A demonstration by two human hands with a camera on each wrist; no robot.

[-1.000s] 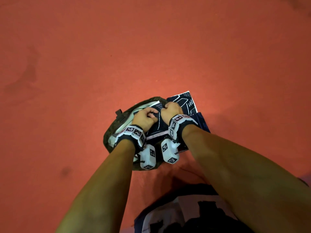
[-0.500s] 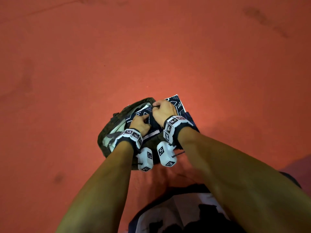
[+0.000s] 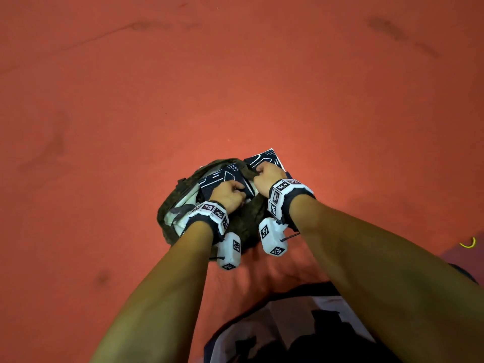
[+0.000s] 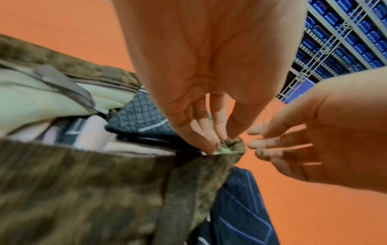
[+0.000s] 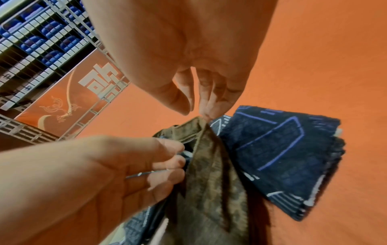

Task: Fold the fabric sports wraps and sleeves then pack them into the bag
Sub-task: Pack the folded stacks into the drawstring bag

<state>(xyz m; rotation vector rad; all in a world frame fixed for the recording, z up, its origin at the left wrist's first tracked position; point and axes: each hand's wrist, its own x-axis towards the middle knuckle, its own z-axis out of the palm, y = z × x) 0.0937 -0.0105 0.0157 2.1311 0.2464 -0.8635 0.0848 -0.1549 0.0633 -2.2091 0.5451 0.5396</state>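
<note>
Camo bag point(image 3: 246, 226): R hand point(image 3: 268, 176) fingers pinch rim; L hand point(image 3: 227, 196) fingers clamp sleeve point(image 3: 220, 179).

The bag point(image 4: 62, 190) is blurred up close, its lower contents hidden beneath the folded sleeve point(image 4: 138, 119).

a sports arena: orange court floor point(image 3: 235, 87), fenced blue seats point(image 4: 345, 33).

The bag point(image 3: 170, 210) lies at the centre of the head view on the floor point(image 3: 104, 100), with a folded sleeve point(image 3: 220, 179) inside its opening. A second folded sleeve point(image 3: 267, 159) lies on the floor at the bag's upper right, touching it. Both hands sit over the opening, the left hand point(image 3: 227, 195) lower left of the right hand point(image 3: 269, 176).
</note>
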